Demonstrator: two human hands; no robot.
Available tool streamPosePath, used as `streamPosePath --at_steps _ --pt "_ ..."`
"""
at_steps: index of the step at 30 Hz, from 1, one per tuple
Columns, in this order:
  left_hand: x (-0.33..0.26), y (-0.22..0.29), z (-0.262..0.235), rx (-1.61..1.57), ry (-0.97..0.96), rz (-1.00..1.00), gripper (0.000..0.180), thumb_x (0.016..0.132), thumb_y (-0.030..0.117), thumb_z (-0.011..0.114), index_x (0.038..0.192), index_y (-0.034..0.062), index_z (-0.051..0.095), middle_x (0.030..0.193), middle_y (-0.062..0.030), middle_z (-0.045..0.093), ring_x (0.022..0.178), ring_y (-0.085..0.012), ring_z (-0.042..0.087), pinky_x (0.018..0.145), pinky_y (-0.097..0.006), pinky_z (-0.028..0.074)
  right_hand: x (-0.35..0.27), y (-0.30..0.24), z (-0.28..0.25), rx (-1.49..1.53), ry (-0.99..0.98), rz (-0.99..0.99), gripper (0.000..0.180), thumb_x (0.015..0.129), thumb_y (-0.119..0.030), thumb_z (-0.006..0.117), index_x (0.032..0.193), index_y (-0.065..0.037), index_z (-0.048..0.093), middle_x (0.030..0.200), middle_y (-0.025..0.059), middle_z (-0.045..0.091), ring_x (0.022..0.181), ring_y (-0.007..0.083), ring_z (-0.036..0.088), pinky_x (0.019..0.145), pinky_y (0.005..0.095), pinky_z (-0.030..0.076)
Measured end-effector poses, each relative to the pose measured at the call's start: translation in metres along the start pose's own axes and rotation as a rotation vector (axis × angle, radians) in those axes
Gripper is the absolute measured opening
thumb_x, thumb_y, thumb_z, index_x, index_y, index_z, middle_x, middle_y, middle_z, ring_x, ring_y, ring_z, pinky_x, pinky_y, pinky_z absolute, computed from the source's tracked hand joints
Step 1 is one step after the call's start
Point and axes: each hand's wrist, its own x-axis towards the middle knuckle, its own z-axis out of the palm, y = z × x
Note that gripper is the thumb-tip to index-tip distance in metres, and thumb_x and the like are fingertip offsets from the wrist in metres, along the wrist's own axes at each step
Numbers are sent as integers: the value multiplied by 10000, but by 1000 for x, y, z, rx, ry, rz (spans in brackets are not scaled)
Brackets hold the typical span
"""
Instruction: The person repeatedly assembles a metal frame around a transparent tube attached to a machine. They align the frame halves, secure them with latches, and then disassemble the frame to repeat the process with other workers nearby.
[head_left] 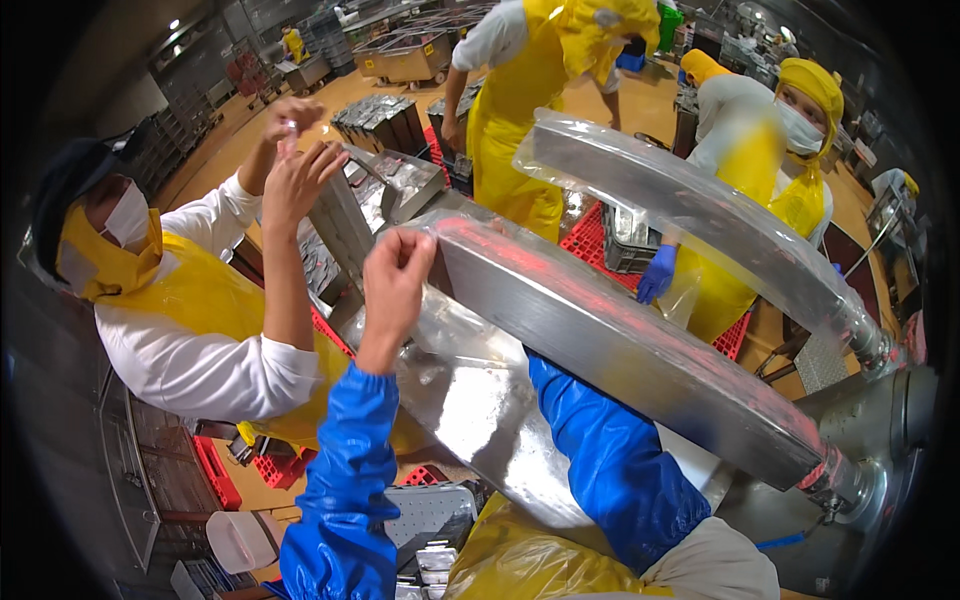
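A long steel box-shaped mould (620, 340) slants from the centre to the lower right, where it meets a pipe nozzle. Clear film and a pink, wet-looking smear lie along its top. My left hand (395, 290) is closed at the mould's far left end, thumb and fingers pinched beside the film; what they hold is too small to make out. My right arm, in a blue sleeve (605, 440), reaches under the mould, which hides that hand. Above the mould, a long curved clear plastic sleeve (690, 210) hangs from a second nozzle (872, 345).
Under my arms spreads a shiny steel table (470, 410). A co-worker (200, 310) at left raises both hands near steel moulds (405, 185). Others in yellow aprons stand across the table, one with a blue glove (657, 275). Red crates (600, 240) sit on the floor.
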Motion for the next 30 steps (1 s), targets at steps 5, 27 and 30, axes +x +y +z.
streamPosePath --at_steps 5,27,30 --pt "-94 72 79 61 -221 107 139 1000 156 722 1025 20 709 874 -47 690 760 -106 629 685 -276 523 -66 -48 -14 -149 8 -68 380 1088 -428 499 1164 -87 648 959 57 663 796 191 612 682 348 475" --pt "-385 269 401 -299 -558 232 79 960 70 764 989 8 726 861 -52 712 751 -93 651 680 -250 528 -681 -170 -242 -295 594 -637 472 1106 -461 491 1166 -24 659 994 124 701 871 243 651 744 360 499" --pt "-384 264 408 -366 -574 142 77 980 81 752 994 33 694 871 -20 710 748 -73 643 670 -227 518 -710 -188 -196 -658 661 -697 499 1136 -437 427 1175 4 658 1069 117 699 925 197 636 845 336 512"
